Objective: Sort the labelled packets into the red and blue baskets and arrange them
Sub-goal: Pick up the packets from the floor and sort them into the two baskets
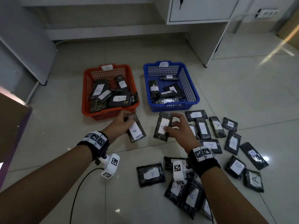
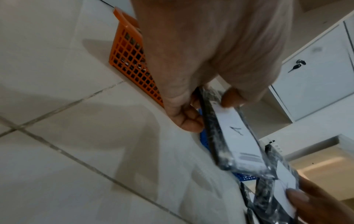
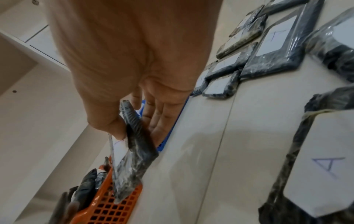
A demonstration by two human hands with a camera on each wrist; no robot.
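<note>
My left hand grips a black packet labelled A just in front of the red basket; in the left wrist view thumb and fingers pinch that packet by its top end. My right hand pinches another A packet in front of the blue basket, seen edge-on in the right wrist view. The red basket holds several packets marked B. The blue basket holds several marked A.
Several black packets, mostly A with a few B, lie scattered on the tiled floor to the right and under my right forearm. A white cabinet stands behind the baskets. A brown box edge is at far left.
</note>
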